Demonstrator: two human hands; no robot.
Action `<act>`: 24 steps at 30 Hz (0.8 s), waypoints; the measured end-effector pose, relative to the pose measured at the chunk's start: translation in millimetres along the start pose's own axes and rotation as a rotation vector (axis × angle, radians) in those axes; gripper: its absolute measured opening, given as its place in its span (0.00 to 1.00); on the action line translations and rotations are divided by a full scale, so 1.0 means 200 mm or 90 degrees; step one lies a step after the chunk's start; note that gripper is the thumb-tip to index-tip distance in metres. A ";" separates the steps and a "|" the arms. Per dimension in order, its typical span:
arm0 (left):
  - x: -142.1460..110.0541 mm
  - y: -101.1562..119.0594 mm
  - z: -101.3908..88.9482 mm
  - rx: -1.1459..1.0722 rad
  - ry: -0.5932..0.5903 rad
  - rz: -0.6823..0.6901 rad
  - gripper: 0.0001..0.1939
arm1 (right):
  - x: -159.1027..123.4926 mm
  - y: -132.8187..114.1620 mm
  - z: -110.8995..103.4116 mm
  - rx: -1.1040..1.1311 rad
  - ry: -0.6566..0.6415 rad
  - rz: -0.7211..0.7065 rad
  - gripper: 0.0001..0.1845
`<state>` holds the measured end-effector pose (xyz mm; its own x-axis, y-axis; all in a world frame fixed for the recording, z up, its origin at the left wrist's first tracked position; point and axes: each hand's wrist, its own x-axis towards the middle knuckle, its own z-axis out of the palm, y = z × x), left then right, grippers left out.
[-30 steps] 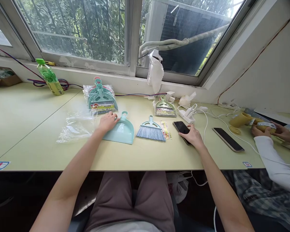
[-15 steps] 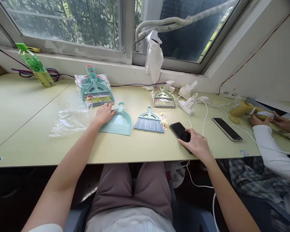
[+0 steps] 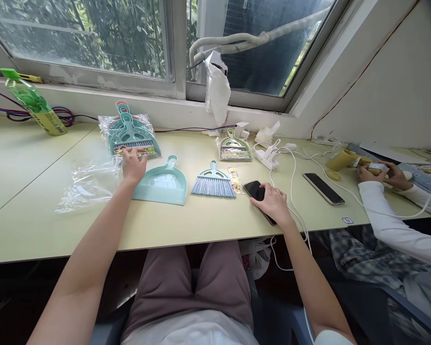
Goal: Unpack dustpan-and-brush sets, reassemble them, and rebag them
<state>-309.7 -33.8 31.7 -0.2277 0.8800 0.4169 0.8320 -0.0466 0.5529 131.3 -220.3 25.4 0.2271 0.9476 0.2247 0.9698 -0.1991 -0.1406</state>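
My left hand (image 3: 133,165) lies flat with fingers stretched out, touching the near edge of a bagged stack of small dustpan sets (image 3: 130,134), just left of a loose mint dustpan (image 3: 163,184). A small blue hand brush (image 3: 213,182) lies right of the dustpan, with a printed label card (image 3: 234,180) beside it. My right hand (image 3: 272,203) rests on a black phone (image 3: 255,191), fingers curved over it. An empty clear plastic bag (image 3: 84,186) lies left of my left arm.
One packed dustpan set (image 3: 234,148) sits further back. A green bottle (image 3: 34,102) lies at the far left by coloured cables. A white charger and cable (image 3: 271,155), a second phone (image 3: 323,188) and a yellow cup (image 3: 340,160) lie right. Another person's hands (image 3: 379,172) work at the right edge.
My left hand has slid off the mint dustpan to the left and back, onto the bagged stack. The right hand stays on the phone. The view has drifted right.
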 end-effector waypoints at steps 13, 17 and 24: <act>-0.04 0.06 -0.02 0.003 0.053 0.044 0.13 | -0.11 0.02 0.00 0.007 0.026 0.035 0.26; -0.04 0.06 -0.01 0.001 0.043 0.068 0.13 | -0.17 0.01 -0.02 0.016 0.012 0.036 0.25; -0.03 0.06 -0.02 0.015 0.039 0.087 0.13 | -0.25 0.00 -0.04 -0.001 0.009 0.020 0.30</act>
<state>-300.5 -41.8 38.1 -0.1408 0.8358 0.5307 0.8687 -0.1528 0.4711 120.8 -270.0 20.8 0.2587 0.9371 0.2343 0.9623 -0.2290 -0.1466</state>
